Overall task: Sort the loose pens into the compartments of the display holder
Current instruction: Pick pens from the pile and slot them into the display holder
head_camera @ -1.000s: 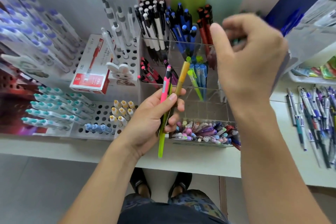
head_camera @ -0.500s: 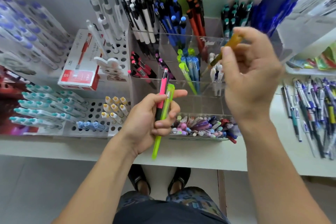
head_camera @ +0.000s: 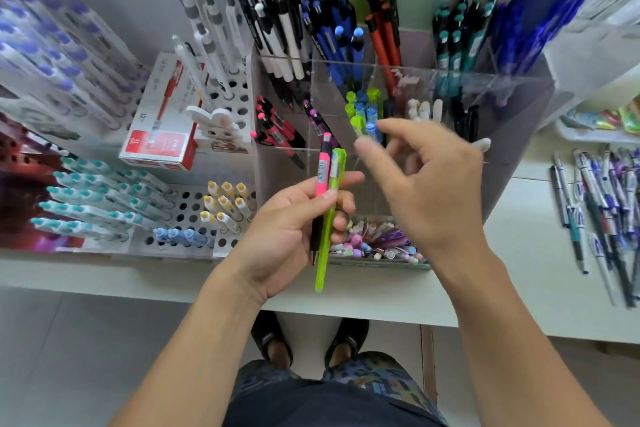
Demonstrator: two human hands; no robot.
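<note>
On the far left we see racks of capped pens lying in rows and a red pen box (head_camera: pixel 162 121) propped against a perforated stand; these look like stock set apart by kind, so the sorting logic is already on show. Moving in, our left hand (head_camera: pixel 294 229) is wrapped round two pens held upright side by side, the pink pen (head_camera: pixel 322 170) and the lime-green pen (head_camera: pixel 329 218), thumb pressed across their barrels; we judge they are kept bunched here as a small supply, tips down and clips up, so that one can be plucked off at a time. Just beyond them stands the clear display holder (head_camera: pixel 512 104), its back compartments packed by colour, a middle one holding green and blue pens that match the lime one in hand. Our right hand (head_camera: pixel 426 184) hovers in front of the holder, blurred, fingers loosely curled and apart with nothing between them that we can make out; it seems placed to take the next pen from the left. Far right, the loose pens (head_camera: pixel 602 211) lie scattered on the white table (head_camera: pixel 519 253), well apart from the holder, waiting their turn.
</note>
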